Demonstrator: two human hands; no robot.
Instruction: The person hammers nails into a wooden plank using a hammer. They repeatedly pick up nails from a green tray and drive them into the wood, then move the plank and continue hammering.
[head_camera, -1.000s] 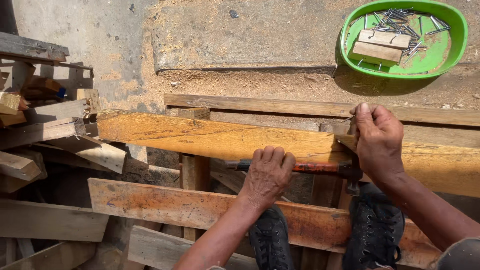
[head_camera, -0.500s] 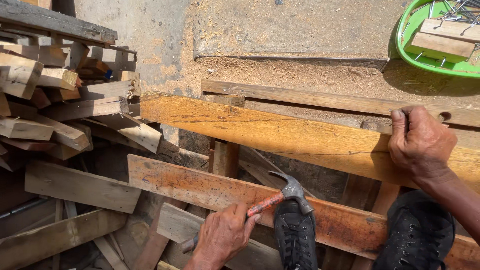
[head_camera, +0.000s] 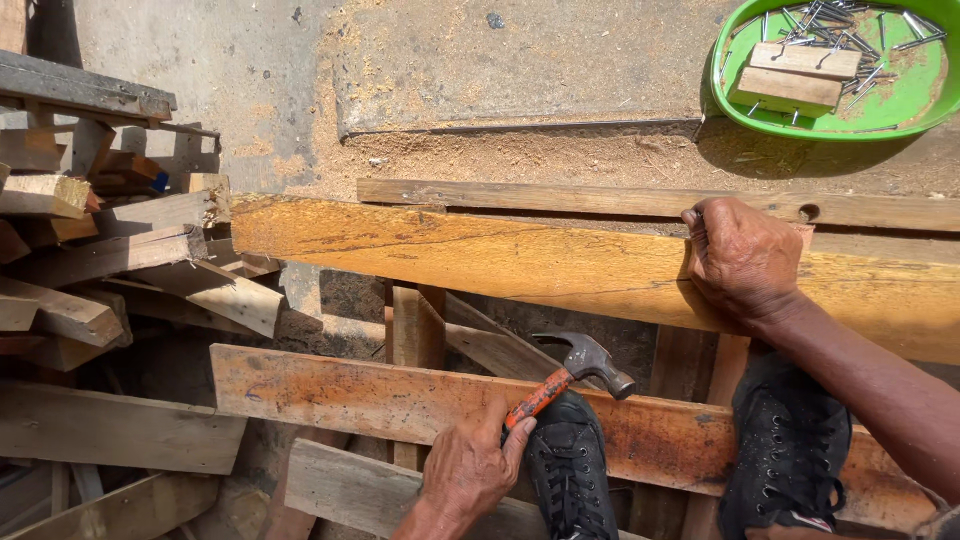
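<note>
Orange-handled claw hammer (head_camera: 566, 376) sits gripped in the left hand (head_camera: 470, 468), fingers clenched round the handle, head raised above the lower board (head_camera: 330, 395). Right hand (head_camera: 742, 258) curls over the yellow plank (head_camera: 480, 260), pressing it.

A claw hammer (head_camera: 570, 375) with an orange-red handle is held tilted, head raised. A long yellow-orange plank (head_camera: 480, 255) is laid crosswise and pressed down near its right end.
</note>
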